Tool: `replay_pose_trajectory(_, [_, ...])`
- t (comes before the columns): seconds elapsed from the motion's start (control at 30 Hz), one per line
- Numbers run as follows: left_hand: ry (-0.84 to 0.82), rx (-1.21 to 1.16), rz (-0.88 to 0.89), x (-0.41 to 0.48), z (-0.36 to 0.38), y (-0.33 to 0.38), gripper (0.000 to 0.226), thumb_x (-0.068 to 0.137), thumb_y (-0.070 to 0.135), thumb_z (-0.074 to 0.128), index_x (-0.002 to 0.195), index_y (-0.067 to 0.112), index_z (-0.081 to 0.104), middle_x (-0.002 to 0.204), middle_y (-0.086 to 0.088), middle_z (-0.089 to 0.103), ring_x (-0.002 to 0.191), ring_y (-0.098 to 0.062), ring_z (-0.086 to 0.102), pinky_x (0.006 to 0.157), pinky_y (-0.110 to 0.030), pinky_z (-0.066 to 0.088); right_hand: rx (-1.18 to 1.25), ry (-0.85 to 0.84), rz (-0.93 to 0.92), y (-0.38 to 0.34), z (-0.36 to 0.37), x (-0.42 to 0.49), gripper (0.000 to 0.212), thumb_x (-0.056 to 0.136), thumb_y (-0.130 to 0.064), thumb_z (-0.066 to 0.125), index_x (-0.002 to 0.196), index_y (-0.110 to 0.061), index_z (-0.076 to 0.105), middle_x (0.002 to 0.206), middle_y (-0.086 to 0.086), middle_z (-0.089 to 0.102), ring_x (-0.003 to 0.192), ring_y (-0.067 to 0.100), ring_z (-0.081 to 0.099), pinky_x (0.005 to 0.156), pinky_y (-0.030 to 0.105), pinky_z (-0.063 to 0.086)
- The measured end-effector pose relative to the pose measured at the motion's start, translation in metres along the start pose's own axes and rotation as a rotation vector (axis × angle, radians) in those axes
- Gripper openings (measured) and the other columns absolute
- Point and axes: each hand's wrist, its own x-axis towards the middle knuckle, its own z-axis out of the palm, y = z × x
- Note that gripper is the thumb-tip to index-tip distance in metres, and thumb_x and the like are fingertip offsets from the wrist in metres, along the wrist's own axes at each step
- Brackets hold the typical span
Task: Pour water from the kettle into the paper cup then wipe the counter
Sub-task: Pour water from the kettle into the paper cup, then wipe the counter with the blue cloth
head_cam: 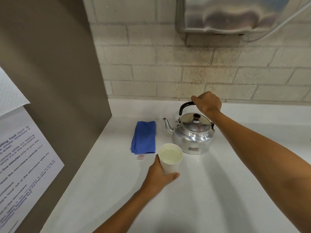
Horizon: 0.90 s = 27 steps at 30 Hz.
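Observation:
A shiny metal kettle (193, 137) stands upright on the white counter (218, 190), spout pointing left, lid on. My right hand (207, 103) is closed around its black handle from above. In front of the kettle is a white paper cup (170, 159) with water in it. My left hand (159, 175) wraps the cup's lower part from the left. A folded blue cloth (143, 137) lies flat on the counter left of the kettle, apart from both hands.
A brown panel (55, 91) with a printed notice (21, 165) walls off the left side. A brick wall (185, 68) runs behind the counter, with a metal dispenser (235, 14) mounted above. A small pink scrap (140, 157) lies just in front of the cloth.

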Motion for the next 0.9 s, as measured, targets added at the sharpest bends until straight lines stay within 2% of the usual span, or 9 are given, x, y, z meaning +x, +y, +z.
replay_pose_trajectory(0.33, [-0.004,0.013,-0.009,-0.001,-0.002,0.001,0.081,0.062,0.030,0.082,0.129,0.027,0.036,0.120,0.005,0.055,0.107,-0.014,0.054,0.086,-0.023,0.047,-0.008,-0.009,0.002,-0.001,0.009,0.006,0.048,0.077,-0.029,0.053,0.036,-0.016,0.030,0.038,-0.002,0.030,0.037,0.017,0.029,0.044,0.023,0.023])
replay_pose_trajectory(0.43, [-0.021,0.017,0.008,-0.001,-0.003,0.001,0.082,0.062,0.029,0.083,0.128,0.030,0.034,0.122,0.006,0.053,0.109,-0.013,0.053,0.086,-0.022,0.045,-0.006,0.004,-0.012,0.000,0.009,0.003,0.048,0.083,-0.029,0.049,0.039,-0.012,0.038,0.041,0.002,0.039,0.043,0.022,0.038,0.045,0.024,0.025])
replay_pose_trajectory(0.5, [-0.083,0.018,0.024,-0.002,-0.008,0.001,0.082,0.061,0.028,0.083,0.125,0.035,0.032,0.124,0.008,0.052,0.112,-0.011,0.052,0.087,-0.019,0.043,0.001,0.003,-0.038,-0.001,0.005,-0.003,0.044,0.090,-0.032,0.041,0.061,-0.003,0.059,0.060,0.012,0.061,0.062,0.030,0.055,0.055,0.029,0.036])
replay_pose_trajectory(0.53, [-0.125,0.029,0.035,-0.002,-0.013,0.001,0.083,0.060,0.027,0.084,0.125,0.037,0.032,0.125,0.010,0.051,0.114,-0.009,0.051,0.087,-0.017,0.043,0.008,0.026,-0.052,-0.002,0.004,-0.006,0.043,0.093,-0.035,0.038,0.080,-0.003,0.063,0.077,0.014,0.067,0.077,0.032,0.060,0.069,0.034,0.041])
replay_pose_trajectory(0.6, [-0.195,0.079,0.064,-0.004,-0.028,-0.001,0.087,0.062,0.024,0.081,0.131,0.034,0.029,0.134,0.012,0.045,0.122,-0.005,0.044,0.094,-0.015,0.040,0.074,0.129,-0.070,0.000,-0.002,-0.020,0.038,0.095,-0.037,0.036,0.107,-0.007,0.057,0.109,0.014,0.063,0.103,0.032,0.057,0.096,0.041,0.034])
replay_pose_trajectory(0.63, [-0.221,0.106,0.076,-0.005,-0.038,-0.003,0.092,0.064,0.020,0.079,0.138,0.030,0.025,0.142,0.011,0.038,0.129,-0.005,0.038,0.103,-0.019,0.036,0.123,0.198,-0.073,0.002,-0.004,-0.031,0.036,0.095,-0.035,0.038,0.114,-0.008,0.053,0.119,0.014,0.058,0.111,0.031,0.053,0.101,0.042,0.030])
replay_pose_trajectory(0.7, [-0.245,0.162,0.078,-0.008,-0.063,-0.008,0.096,0.070,0.012,0.072,0.145,0.028,0.014,0.151,0.010,0.022,0.138,-0.006,0.023,0.114,-0.028,0.025,0.204,0.331,-0.074,0.010,-0.004,-0.062,0.034,0.092,-0.026,0.046,0.119,-0.006,0.049,0.125,0.015,0.053,0.117,0.030,0.048,0.103,0.043,0.031])
replay_pose_trajectory(0.77, [-0.201,0.182,0.086,-0.006,-0.090,-0.008,0.087,0.075,0.007,0.068,0.142,0.033,0.018,0.150,0.012,0.022,0.137,-0.006,0.024,0.110,-0.025,0.026,0.220,0.356,-0.057,0.023,0.004,-0.102,0.038,0.085,-0.016,0.054,0.120,-0.002,0.047,0.123,0.019,0.052,0.117,0.034,0.046,0.102,0.046,0.033])
replay_pose_trajectory(0.9, [0.047,0.194,0.128,0.015,-0.115,0.003,0.061,0.082,0.005,0.063,0.136,0.022,0.037,0.140,0.005,0.039,0.128,-0.012,0.037,0.099,-0.023,0.032,0.067,0.085,0.003,0.052,0.035,-0.181,0.059,0.078,-0.013,0.065,0.128,0.005,0.039,0.133,0.025,0.042,0.129,0.040,0.033,0.106,0.050,0.028])
